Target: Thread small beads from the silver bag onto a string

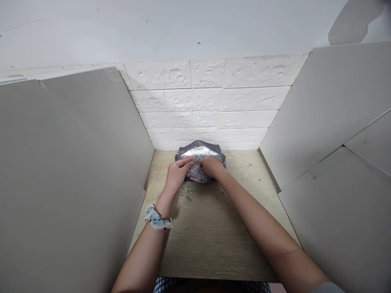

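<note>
While left hand (pixel 178 172) pinches, right hand (pixel 212 167) curled

Near the far edge of the beige, wood-grained tabletop (pixel 210 240), my pouch (pixel 199 151) is silver with dark grey edging and reddish flecks, while my scrunchie (pixel 157 219) is light blue with white trim.

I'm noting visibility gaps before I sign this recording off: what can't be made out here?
Head view:
Inside the right hand: hidden by its own curled fingers.
Between the left hand's thumb and fingers: too small to tell.
Small pieces in the silvery pouch: too small to identify, partly hidden by both hands.
Clear bits on the table: too small.
Checked cloth: cut off by the bottom edge.
</note>
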The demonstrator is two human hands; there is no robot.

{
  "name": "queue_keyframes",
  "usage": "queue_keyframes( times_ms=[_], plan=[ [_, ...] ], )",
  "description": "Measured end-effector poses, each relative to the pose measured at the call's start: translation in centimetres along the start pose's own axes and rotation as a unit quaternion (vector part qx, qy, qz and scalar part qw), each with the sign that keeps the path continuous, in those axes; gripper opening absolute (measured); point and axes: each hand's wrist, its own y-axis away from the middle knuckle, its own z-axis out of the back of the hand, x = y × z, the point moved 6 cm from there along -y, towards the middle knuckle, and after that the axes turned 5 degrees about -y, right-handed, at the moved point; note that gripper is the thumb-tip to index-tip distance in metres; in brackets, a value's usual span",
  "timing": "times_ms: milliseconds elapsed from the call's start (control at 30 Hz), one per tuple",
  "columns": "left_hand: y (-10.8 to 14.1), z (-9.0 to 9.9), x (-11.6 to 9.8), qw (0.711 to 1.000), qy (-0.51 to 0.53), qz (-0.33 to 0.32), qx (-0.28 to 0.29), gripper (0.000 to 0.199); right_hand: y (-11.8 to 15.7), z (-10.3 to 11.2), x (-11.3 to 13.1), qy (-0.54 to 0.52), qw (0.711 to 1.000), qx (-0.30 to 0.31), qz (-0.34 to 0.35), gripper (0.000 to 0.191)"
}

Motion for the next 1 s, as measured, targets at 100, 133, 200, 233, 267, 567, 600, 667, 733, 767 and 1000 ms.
queue_keyframes(
  times_ms=[100, 133, 200, 233, 267, 567, 600, 667, 733, 767, 1000],
  plan=[
    [-0.2, 0.0, 0.2, 1.000, 0.010, -0.005, 0.002, 0.026, 0.0, 0.0, 0.0, -0.001, 1.000, -0.004, 0.002, 0.026],
    [-0.2, 0.0, 0.2, 1.000, 0.015, -0.010, 0.001, 0.025, 0.0, -0.1, 0.0, -0.003, 1.000, -0.005, 0.002, 0.026],
    [-0.3, 0.1, 0.2, 1.000, 0.021, -0.019, -0.002, 0.024, 0.0, -0.2, 0.1, -0.008, 1.000, -0.007, 0.003, 0.025],
    [-0.3, 0.1, 0.2, 0.999, 0.023, -0.021, -0.004, 0.023, -0.1, -0.3, 0.1, -0.012, 1.000, -0.008, 0.003, 0.024],
    [-0.3, 0.1, 0.2, 0.999, 0.026, -0.021, -0.006, 0.023, -0.1, -0.3, 0.1, -0.018, 1.000, -0.012, 0.002, 0.023],
    [0.1, -0.1, -0.2, 1.000, 0.029, -0.006, 0.006, 0.030, -0.3, 3.0, -0.5, -0.370, 0.922, -0.057, 0.094, 0.021],
    [0.2, -0.2, -0.2, 1.000, 0.025, -0.008, 0.009, 0.030, -0.1, 3.4, -0.5, -0.439, 0.890, -0.049, 0.112, 0.021],
    [0.2, -0.3, -0.2, 1.000, 0.016, -0.012, 0.014, 0.032, 0.2, 3.8, -0.3, -0.531, 0.837, -0.023, 0.131, 0.022],
    [0.2, -0.4, -0.3, 1.000, 0.006, -0.016, 0.016, 0.033, 0.5, 3.9, 0.0, -0.584, 0.800, 0.004, 0.137, 0.021],
    [0.2, -0.4, -0.3, 1.000, 0.002, -0.018, 0.015, 0.034, 0.6, 3.9, 0.3, -0.599, 0.788, 0.012, 0.138, 0.021],
    [0.3, -0.5, -0.6, 0.999, 0.007, -0.036, 0.021, 0.034, 0.9, 4.2, 1.1, -0.621, 0.767, 0.022, 0.162, 0.021]
  ],
)
